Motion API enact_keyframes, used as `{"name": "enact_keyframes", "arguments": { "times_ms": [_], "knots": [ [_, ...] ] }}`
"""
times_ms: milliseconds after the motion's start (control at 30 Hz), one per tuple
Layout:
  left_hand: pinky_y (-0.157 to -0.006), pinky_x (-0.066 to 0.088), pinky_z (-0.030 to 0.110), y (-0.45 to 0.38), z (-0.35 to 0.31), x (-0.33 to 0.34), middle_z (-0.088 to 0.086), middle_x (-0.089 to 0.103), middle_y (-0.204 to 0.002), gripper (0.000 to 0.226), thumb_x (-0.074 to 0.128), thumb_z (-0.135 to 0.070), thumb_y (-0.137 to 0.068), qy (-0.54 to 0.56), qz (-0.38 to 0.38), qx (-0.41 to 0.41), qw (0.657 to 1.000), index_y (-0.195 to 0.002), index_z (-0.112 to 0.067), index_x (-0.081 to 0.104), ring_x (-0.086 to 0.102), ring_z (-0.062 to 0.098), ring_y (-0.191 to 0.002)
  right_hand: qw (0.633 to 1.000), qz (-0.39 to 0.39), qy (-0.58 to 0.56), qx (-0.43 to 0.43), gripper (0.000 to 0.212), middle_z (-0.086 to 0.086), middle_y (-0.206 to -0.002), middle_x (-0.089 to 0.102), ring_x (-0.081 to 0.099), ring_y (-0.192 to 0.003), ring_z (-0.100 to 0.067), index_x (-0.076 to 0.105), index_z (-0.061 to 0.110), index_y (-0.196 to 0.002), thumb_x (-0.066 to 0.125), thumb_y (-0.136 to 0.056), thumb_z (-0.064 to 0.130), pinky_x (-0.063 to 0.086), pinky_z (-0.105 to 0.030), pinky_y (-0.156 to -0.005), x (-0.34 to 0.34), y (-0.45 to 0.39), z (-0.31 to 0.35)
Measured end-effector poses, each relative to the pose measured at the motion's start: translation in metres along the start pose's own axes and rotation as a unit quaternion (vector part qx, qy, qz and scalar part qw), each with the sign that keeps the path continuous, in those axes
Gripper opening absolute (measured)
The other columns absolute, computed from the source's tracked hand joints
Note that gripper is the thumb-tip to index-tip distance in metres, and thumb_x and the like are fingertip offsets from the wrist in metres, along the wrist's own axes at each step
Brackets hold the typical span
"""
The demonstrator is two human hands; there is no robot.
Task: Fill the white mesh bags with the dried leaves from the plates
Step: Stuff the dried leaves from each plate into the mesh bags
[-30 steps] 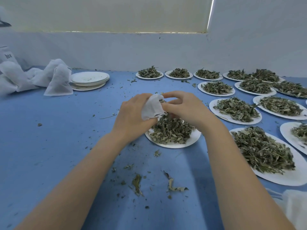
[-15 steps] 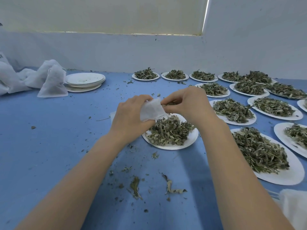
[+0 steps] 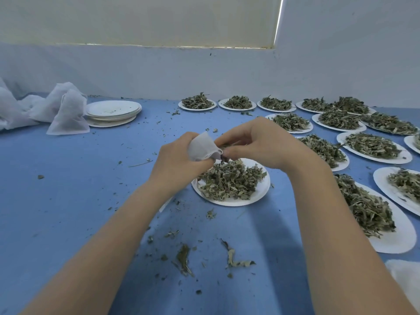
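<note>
Holding one white mesh bag (image 3: 201, 148) above the nearest plate (image 3: 252, 199) of dried leaves (image 3: 229, 180), left hand (image 3: 179, 162) grips it; right hand (image 3: 261, 144) fingertips pinch its mouth. Eleven heaped plates at least; the right edge cuts off more.

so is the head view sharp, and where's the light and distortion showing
Head view: soft overall; small white mesh bag between the left hand and right hand stays readable. Bright strip at the window blind's edge; arm shadows fall on the blue table. Wide-angle stretch elongates the right-edge white paper plates.
</note>
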State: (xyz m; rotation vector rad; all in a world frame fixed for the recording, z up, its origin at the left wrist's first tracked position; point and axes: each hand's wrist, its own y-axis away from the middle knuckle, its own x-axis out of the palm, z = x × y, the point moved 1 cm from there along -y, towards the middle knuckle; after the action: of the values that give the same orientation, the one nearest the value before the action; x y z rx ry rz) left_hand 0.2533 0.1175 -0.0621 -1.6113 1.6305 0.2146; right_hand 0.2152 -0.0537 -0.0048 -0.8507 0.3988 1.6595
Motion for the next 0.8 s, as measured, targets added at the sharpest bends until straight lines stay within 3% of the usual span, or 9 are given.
{"name": "enact_keyframes", "arguments": {
  "times_ms": [100,200,267,367,467,567,633,700,800],
  "knots": [
    [-0.061,0.044,0.018,0.001,-0.003,0.0,-0.014,0.061,-0.081,0.03,0.072,-0.045,-0.069,0.006,0.021,0.004,1.0,-0.094,-0.033,0.061,0.056,0.0,-0.078,0.997,-0.012,0.075,-0.006,0.024,0.01,-0.075,0.072,0.066,-0.075,-0.005,0.075,0.033,-0.088,0.066,-0.082,0.011,0.048,-0.014,-0.063,0.004,-0.003,0.007],
    [-0.067,0.048,0.029,0.001,-0.009,-0.002,-0.01,0.063,-0.083,0.034,0.065,-0.048,-0.07,-0.024,0.032,0.017,0.999,-0.097,-0.028,0.061,0.058,0.01,-0.079,0.992,-0.026,0.121,-0.012,0.028,0.006,-0.078,0.071,0.063,-0.072,-0.013,0.074,0.036,-0.092,0.061,-0.086,0.012,0.046,-0.019,-0.062,0.012,-0.01,0.01],
    [-0.073,0.047,0.032,-0.001,-0.012,-0.004,-0.009,0.061,-0.088,0.035,0.057,-0.048,-0.073,-0.081,0.024,0.048,0.995,-0.099,-0.024,0.058,0.058,0.014,-0.084,0.995,-0.054,0.085,-0.013,0.029,0.014,-0.073,0.067,0.056,-0.062,-0.002,0.073,0.035,-0.097,0.058,-0.088,0.012,0.04,-0.01,-0.054,0.017,-0.013,0.009],
    [-0.073,0.043,0.032,-0.001,-0.014,-0.008,-0.009,0.056,-0.089,0.034,0.059,-0.04,-0.079,-0.068,-0.015,0.072,0.995,-0.107,-0.022,0.052,0.055,0.016,-0.084,0.995,-0.089,-0.037,-0.008,0.021,0.014,-0.081,0.067,0.059,-0.071,0.007,0.071,0.026,-0.101,0.06,-0.089,0.013,0.043,-0.004,-0.065,0.023,-0.016,0.007],
    [-0.071,0.039,0.025,0.001,-0.013,-0.009,-0.01,0.057,-0.096,0.042,0.067,-0.037,-0.077,-0.071,-0.001,0.083,0.994,-0.114,-0.025,0.053,0.054,0.014,-0.085,0.999,-0.048,-0.024,-0.01,0.018,0.014,-0.078,0.068,0.057,-0.067,0.007,0.072,0.032,-0.089,0.065,-0.086,0.015,0.041,-0.007,-0.064,0.021,-0.014,0.008],
    [-0.074,0.039,0.022,0.001,-0.012,-0.007,-0.008,0.06,-0.107,0.045,0.073,-0.034,-0.074,-0.069,0.015,0.088,0.994,-0.115,-0.028,0.056,0.055,0.014,-0.092,0.998,0.004,0.047,-0.031,0.028,0.019,-0.056,0.06,0.049,-0.051,0.004,0.07,0.04,-0.076,0.065,-0.084,0.013,0.034,-0.009,-0.05,0.019,-0.011,0.011],
    [-0.075,0.039,0.023,0.002,-0.013,-0.006,-0.008,0.059,-0.11,0.048,0.071,-0.033,-0.072,-0.057,0.008,0.084,0.995,-0.117,-0.026,0.054,0.055,0.015,-0.096,0.997,0.013,0.062,-0.04,0.027,0.021,-0.053,0.057,0.046,-0.049,0.003,0.072,0.038,-0.082,0.062,-0.086,0.012,0.033,-0.01,-0.049,0.017,-0.01,0.013],
    [-0.074,0.041,0.027,0.002,-0.014,-0.006,-0.007,0.057,-0.109,0.056,0.068,-0.035,-0.07,-0.055,0.001,0.077,0.995,-0.122,-0.026,0.05,0.054,0.018,-0.096,0.997,0.027,0.051,-0.046,0.029,0.019,-0.071,0.067,0.055,-0.059,0.004,0.072,0.033,-0.097,0.06,-0.087,0.009,0.041,-0.01,-0.056,0.017,-0.009,0.015],
    [-0.076,0.047,0.033,0.001,-0.014,-0.007,-0.003,0.059,-0.109,0.064,0.07,-0.039,-0.071,-0.045,-0.006,0.063,0.997,-0.128,-0.027,0.043,0.055,0.02,-0.095,0.999,-0.002,-0.003,-0.049,0.04,0.008,-0.1,0.072,0.065,-0.091,-0.003,0.07,0.025,-0.108,0.057,-0.082,-0.004,0.05,-0.021,-0.086,0.02,-0.009,0.016]
  ]
}}
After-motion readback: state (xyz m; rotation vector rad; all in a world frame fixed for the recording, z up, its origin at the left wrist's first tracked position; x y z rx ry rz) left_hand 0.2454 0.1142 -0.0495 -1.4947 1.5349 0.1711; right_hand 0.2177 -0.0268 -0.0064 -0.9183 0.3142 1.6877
